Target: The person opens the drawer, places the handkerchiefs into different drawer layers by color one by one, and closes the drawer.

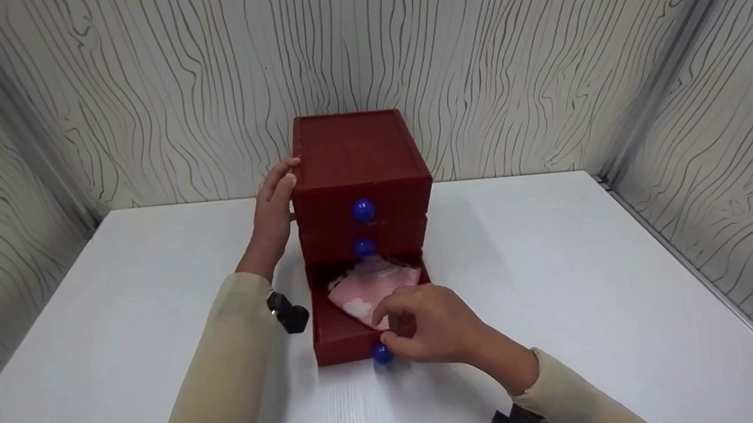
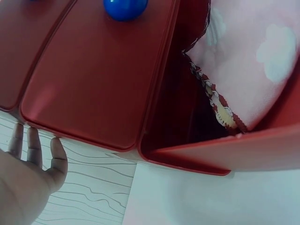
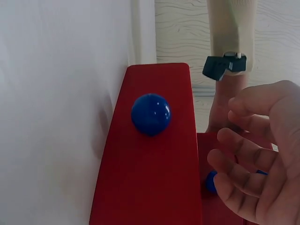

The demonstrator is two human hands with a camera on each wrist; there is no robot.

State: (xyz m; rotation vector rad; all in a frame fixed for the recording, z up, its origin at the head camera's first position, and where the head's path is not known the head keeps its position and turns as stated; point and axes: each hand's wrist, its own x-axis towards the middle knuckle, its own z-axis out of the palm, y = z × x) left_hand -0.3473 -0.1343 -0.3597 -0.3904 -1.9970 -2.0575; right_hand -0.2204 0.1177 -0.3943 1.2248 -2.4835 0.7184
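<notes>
A red three-drawer cabinet (image 1: 358,149) stands on the table, its bottom drawer (image 1: 344,350) pulled out. Inside that drawer lies a pink cloth (image 1: 356,292) with white patches; its patterned, scalloped edge shows in the left wrist view. My left hand (image 1: 274,206) rests its fingertips against the cabinet's left side. Over the drawer's front edge hovers my right hand (image 1: 436,324), fingers loosely curved and holding nothing. The right wrist view shows the blue knob (image 3: 151,114) of the drawer uncovered, apart from the right hand's fingers.
The two upper drawers are closed, each with a blue knob (image 1: 363,210). A white table (image 1: 556,278) spreads around the cabinet. Behind it stands a wall panel (image 1: 493,68) with a wood-grain pattern, and similar panels flank both sides.
</notes>
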